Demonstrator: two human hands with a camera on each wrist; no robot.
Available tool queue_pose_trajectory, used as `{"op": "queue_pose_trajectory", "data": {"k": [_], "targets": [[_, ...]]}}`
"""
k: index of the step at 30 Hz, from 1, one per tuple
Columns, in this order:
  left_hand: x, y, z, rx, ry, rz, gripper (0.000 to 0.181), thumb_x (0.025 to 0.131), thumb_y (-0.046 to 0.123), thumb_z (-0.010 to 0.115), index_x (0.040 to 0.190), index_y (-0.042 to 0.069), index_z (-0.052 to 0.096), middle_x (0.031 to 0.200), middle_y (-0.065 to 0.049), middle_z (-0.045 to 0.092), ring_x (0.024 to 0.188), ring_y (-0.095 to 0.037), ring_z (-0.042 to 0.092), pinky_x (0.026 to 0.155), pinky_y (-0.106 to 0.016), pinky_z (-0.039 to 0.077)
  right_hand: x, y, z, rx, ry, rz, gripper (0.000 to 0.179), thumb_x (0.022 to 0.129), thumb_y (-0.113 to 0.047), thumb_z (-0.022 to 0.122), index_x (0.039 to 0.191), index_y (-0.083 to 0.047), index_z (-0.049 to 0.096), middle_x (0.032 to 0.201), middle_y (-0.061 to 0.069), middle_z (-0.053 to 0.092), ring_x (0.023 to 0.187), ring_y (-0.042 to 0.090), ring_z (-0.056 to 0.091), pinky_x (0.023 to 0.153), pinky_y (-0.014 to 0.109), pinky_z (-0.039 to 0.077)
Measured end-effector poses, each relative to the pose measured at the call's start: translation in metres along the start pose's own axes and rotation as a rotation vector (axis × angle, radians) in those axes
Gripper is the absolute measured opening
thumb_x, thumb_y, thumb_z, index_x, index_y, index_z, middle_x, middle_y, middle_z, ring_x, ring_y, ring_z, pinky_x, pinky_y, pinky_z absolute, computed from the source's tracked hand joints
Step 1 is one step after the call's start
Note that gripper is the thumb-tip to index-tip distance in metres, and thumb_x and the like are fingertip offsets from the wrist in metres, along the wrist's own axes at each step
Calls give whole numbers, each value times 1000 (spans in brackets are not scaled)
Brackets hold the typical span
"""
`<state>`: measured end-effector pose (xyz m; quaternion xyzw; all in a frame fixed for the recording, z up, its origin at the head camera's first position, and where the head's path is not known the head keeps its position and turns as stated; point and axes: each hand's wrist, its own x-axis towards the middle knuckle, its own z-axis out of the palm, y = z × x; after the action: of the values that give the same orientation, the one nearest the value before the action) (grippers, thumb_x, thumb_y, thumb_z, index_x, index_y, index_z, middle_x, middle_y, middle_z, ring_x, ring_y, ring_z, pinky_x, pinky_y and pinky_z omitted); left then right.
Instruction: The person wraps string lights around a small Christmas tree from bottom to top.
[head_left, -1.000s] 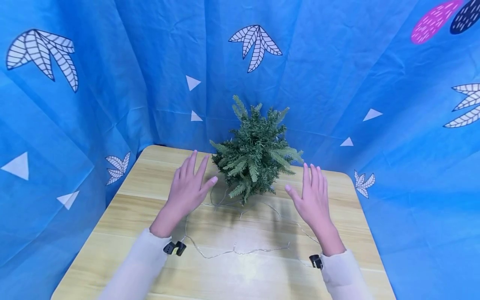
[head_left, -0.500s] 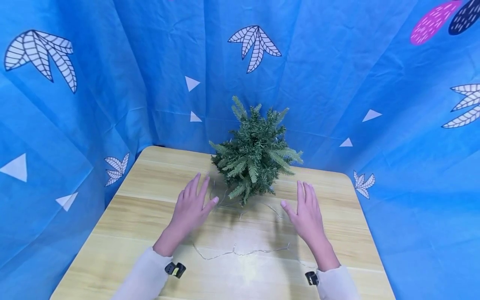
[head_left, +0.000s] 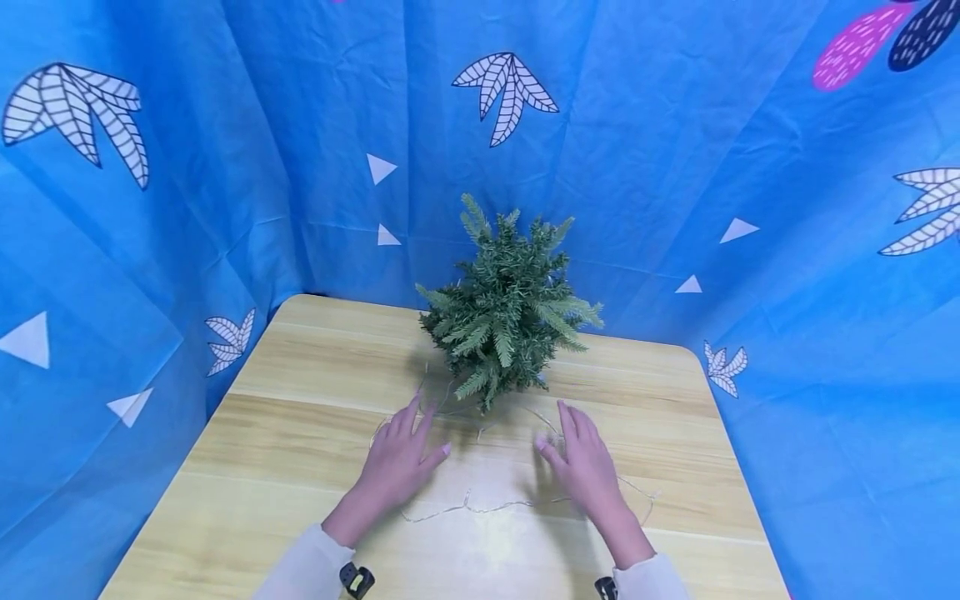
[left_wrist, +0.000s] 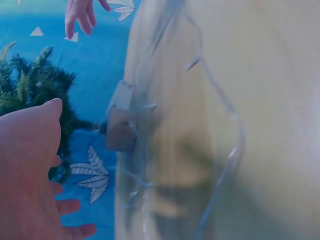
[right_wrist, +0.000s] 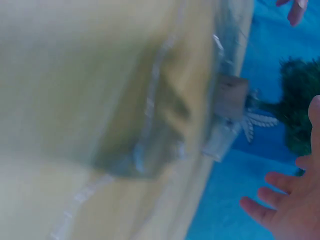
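A small artificial Christmas tree point(head_left: 506, 312) stands upright near the table's back edge. In the left wrist view its trunk runs into a square block base point(left_wrist: 121, 131). A thin clear string of lights point(head_left: 501, 507) lies in loose loops on the table in front of the tree. My left hand point(head_left: 396, 460) is over the string's left part, fingers spread and nothing held. Over its right part my right hand point(head_left: 587, 468) is likewise empty, with fingers extended and thumb apart. Shadows of the hands fall on the wood between them and the string.
The light wooden table point(head_left: 247, 500) has rounded back corners. A blue patterned curtain point(head_left: 637, 167) encloses it at the back and on both sides. Each wrist wears a black strap, such as the left wrist strap point(head_left: 356, 579).
Both hands have drawn back from beside the tree toward the front of the table and come closer together. The tree has stayed in place.
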<state>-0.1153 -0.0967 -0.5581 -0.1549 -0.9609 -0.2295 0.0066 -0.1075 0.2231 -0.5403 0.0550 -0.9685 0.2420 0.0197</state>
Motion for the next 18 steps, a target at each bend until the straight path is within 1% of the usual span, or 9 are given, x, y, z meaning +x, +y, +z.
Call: {"op": "queue_pose_trajectory", "data": {"k": [2,4,8,11,14,18], "targets": [[-4,2,7,-13,-20,1,77,101,58,49,158,9,32,166,-20,18,148,-43,28,116,-63,28,-4,0,10,1,-8,-17,80,99,-55,56,160,-13,26,156,23,38,143,42,37,115,61,32],[-8,5,13,-24,-46,7,77,100,58,49,157,9,34,166,-20,19,148,-44,29,116,-63,28,-9,0,18,-7,-28,-36,79,98,-57,55,158,-11,32,153,23,43,140,43,43,113,61,35],[-18,9,29,-19,-70,52,78,100,58,50,156,7,35,164,-18,25,145,-44,35,114,-62,32,-17,-1,33,-46,-75,-114,72,98,-54,56,150,-6,45,144,23,53,131,42,52,107,58,43],[-25,13,41,-15,-86,90,77,99,58,51,156,8,35,162,-18,32,142,-43,39,112,-62,34,-23,-2,41,-74,-110,-169,66,99,-52,56,145,-5,51,138,20,59,126,38,58,102,54,49],[-31,15,52,5,-100,122,75,99,58,53,155,9,38,159,-18,38,140,-41,43,111,-60,38,-27,-3,49,-107,-133,-216,61,98,-51,58,141,-7,56,131,15,64,119,32,62,97,49,54],[-36,17,60,36,-104,161,70,97,54,58,150,10,46,152,-15,47,135,-36,49,107,-56,42,-33,-5,59,-152,-128,-303,56,94,-48,65,132,-8,64,120,9,69,109,25,65,89,42,58]]}}
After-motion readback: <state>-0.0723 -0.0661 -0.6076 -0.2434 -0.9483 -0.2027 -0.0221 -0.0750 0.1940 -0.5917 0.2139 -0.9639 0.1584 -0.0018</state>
